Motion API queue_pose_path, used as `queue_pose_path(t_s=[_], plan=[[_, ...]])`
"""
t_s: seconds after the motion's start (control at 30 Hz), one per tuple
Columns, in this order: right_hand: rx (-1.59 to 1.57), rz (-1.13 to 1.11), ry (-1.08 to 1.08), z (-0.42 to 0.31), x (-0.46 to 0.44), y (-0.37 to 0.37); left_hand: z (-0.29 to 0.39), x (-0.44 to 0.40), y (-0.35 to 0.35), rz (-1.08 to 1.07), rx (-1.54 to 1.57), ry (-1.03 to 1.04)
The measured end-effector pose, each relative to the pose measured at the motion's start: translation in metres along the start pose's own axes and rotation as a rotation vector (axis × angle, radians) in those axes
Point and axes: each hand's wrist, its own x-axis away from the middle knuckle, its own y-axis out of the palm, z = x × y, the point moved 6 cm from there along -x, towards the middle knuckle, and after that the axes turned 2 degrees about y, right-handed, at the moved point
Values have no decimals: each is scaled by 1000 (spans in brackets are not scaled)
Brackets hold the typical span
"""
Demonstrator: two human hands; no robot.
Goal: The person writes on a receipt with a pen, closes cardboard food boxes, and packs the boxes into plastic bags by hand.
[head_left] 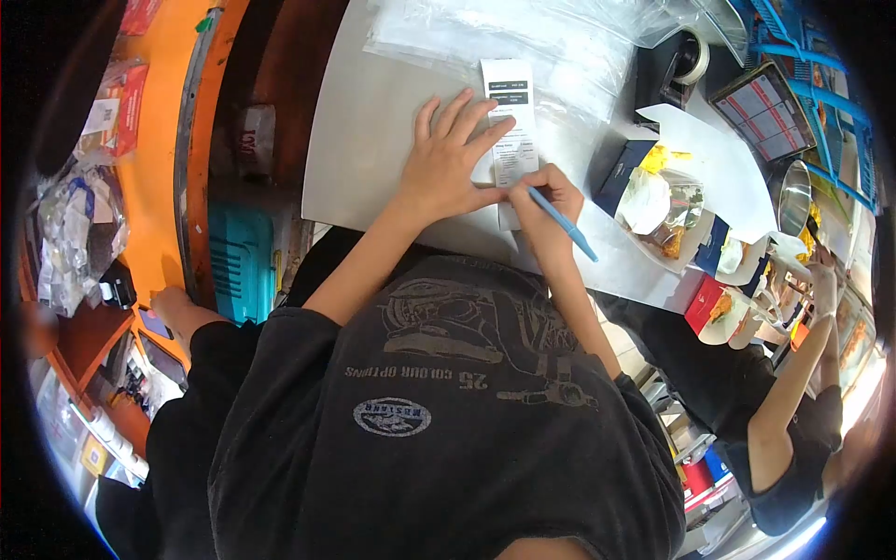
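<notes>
A long printed receipt (514, 140) lies flat on the pale table. My left hand (453, 159) is spread over its left side, fingers apart, with the thumb reaching toward its lower end. In my right hand (551, 207) is a light blue pen (567, 227), gripped in a writing hold. The pen's tip is hidden behind my fingers, close to the receipt's lower part, so I cannot tell whether it touches the paper.
Clear plastic bags (560, 47) cover the table's far side. At right stand an open food box (672, 219), a red box (711, 308), a tape dispenser (686, 65) and a blue wire rack (803, 56). Co-workers' arms (793, 397) show at right and a hand (177, 308) at left.
</notes>
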Motion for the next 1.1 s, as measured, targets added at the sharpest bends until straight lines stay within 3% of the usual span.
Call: queue_pose_path(t_s=[0.1, 0.23, 0.33, 0.37, 0.47, 0.5, 0.57, 0.63, 0.67, 0.8, 0.9, 0.97, 1.07, 1.1], plan=[[48, -20, -7, -6, -7, 3, 1, 0, 0, -10, -7, 11], [503, 19, 148, -37, -25, -27, -2, 1, -1, 25, 112, -28], [772, -85, -97, -49, -30, -14, 1, 4, 4, 67, 125, 28], [672, -140, -27, -52, -29, -11, 3, 6, 7, 43, 44, 91], [588, 6, -498, -86, -14, -30, 8, 3, 12, -109, -137, 205], [569, 43, -447, -91, -7, -48, 12, 0, 14, -172, -190, 231], [702, 523, -608, -107, 12, -113, 22, -12, -1, -73, -83, 204], [654, 944, -454, -113, 31, -199, 39, -36, -20, 79, 27, 202], [755, 1040, -490, -112, 36, -235, 57, -56, -26, 109, 93, 277], [848, 774, -530, -119, 8, -281, 155, -152, -41, 336, 353, 524], [818, 502, -285, -86, -6, -288, 179, -193, 8, -117, 519, 322], [706, 442, -163, -82, 3, -284, 183, -187, 6, -6, 471, 415], [525, 425, -484, -85, 23, -275, 180, -166, 2, 21, 506, 468], [400, 453, -367, -80, 28, -277, 177, -162, 0, 35, 551, 469]])
